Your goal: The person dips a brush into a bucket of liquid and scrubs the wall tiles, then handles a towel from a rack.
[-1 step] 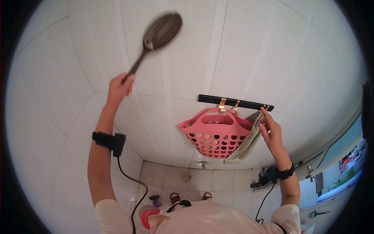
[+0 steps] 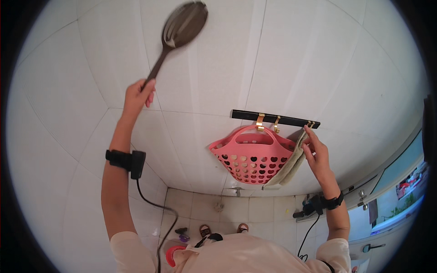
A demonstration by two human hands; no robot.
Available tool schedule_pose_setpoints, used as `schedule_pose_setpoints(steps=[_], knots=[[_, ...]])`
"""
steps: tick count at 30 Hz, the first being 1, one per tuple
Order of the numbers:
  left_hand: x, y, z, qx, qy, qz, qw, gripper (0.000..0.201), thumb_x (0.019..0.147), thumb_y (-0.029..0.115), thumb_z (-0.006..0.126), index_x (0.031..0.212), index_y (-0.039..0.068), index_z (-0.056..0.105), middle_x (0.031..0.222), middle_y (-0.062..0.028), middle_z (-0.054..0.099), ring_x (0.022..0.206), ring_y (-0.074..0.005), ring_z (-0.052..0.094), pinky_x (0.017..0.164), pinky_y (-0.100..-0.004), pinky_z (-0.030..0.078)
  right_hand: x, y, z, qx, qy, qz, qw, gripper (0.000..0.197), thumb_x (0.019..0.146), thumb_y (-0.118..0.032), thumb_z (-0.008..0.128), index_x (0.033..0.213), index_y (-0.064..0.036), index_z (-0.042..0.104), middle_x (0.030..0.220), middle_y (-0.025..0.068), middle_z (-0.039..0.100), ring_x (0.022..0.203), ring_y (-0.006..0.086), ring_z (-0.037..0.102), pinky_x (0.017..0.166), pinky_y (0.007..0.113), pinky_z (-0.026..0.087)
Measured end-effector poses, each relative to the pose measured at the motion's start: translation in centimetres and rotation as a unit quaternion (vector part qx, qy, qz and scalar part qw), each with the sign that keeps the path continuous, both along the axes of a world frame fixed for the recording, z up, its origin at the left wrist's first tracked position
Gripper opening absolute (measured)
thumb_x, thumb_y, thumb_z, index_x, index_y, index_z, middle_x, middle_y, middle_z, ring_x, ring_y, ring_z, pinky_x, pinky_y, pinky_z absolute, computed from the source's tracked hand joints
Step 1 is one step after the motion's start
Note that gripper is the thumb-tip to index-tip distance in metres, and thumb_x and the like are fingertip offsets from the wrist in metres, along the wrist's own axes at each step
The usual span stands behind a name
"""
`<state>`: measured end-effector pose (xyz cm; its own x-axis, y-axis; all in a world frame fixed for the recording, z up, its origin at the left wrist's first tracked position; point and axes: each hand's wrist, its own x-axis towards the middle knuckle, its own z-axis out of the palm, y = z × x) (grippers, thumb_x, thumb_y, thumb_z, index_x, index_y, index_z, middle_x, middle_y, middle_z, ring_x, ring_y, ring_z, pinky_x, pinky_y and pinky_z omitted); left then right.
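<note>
My left hand (image 2: 139,94) is raised at the upper left. Its fingers wrap round the handle of a dark, glossy, oval-headed thing like a hand mirror (image 2: 184,26), tilted up and to the right in front of the tiles. My right hand (image 2: 316,150) is at the right end of a black hook rail (image 2: 246,114), fingers apart and slightly bent. Its fingertips reach the upper edge of an olive-grey towel (image 2: 291,169) hanging there; whether they press on it I cannot tell. Beside the towel, a pink basket with cut-out holes (image 2: 248,150) hangs by its handle from a gold hook (image 2: 260,122).
White tiled wall (image 2: 195,91) surrounds the rail. A small tap (image 2: 236,191) sits low on the wall. On the floor are a red basin (image 2: 172,255) and a small purple thing (image 2: 184,238). A window (image 2: 400,204) is at the right. Black cables (image 2: 170,218) trail from both wrist straps.
My left hand has lifted the dark oval thing a little farther up and left. My right hand, the basket and the towel look the same.
</note>
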<state>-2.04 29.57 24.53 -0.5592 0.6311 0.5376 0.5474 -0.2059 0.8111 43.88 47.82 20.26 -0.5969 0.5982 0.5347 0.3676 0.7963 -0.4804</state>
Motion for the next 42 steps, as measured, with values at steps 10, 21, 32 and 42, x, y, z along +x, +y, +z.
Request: schedule_pose_setpoints(steps=[10, 21, 32, 42], knots=[[-4.4, -3.6, -16.8, -0.262, 0.328, 0.042, 0.907, 0.046, 0.082, 0.045, 0.052, 0.065, 0.002, 0.052, 0.058, -0.0180, 0.052, 0.056, -0.0355, 0.049, 0.052, -0.0433, 0.037, 1.9, -4.3, -5.8, -0.080, -0.020, -0.066, 0.994, 0.049, 0.078, -0.001, 0.056, 0.125, -0.0087, 0.043, 0.070, 0.0071, 0.052, 0.051, 0.0143, 0.046, 0.052, 0.024, 0.040], [-2.0, 2.7, -0.7, -0.091, 0.239, 0.041, 0.966, 0.043, 0.085, 0.033, 0.054, 0.059, 0.001, 0.042, 0.047, -0.0144, 0.038, 0.044, -0.0282, 0.036, 0.043, -0.0366, 0.029, -0.7, -4.8, -5.6, -0.072, 0.003, -0.089, 0.993, 0.040, 0.079, -0.001, 0.056, 0.119, -0.0058, 0.049, 0.067, 0.0064, 0.051, 0.052, 0.0117, 0.044, 0.051, 0.024, 0.039], [-1.3, 1.5, -7.5, -0.199, 0.429, 0.052, 0.879, 0.043, 0.083, 0.039, 0.054, 0.060, 0.003, 0.047, 0.048, -0.0126, 0.045, 0.046, -0.0309, 0.046, 0.045, -0.0383, 0.035, 1.1, -4.6, -6.1, -0.081, -0.035, -0.107, 0.990, 0.038, 0.081, -0.005, 0.055, 0.118, -0.0046, 0.049, 0.067, 0.0097, 0.051, 0.052, 0.0180, 0.046, 0.053, 0.028, 0.041], [6.2, 8.1, -2.8, -0.201, 0.492, 0.012, 0.847, 0.042, 0.079, 0.042, 0.054, 0.060, 0.005, 0.052, 0.054, -0.0129, 0.050, 0.053, -0.0315, 0.051, 0.050, -0.0396, 0.039, -2.3, -3.4, -6.5, -0.057, -0.047, -0.035, 0.997, 0.040, 0.079, -0.006, 0.058, 0.118, -0.0068, 0.049, 0.077, 0.0139, 0.059, 0.062, 0.0232, 0.058, 0.057, 0.031, 0.046]])
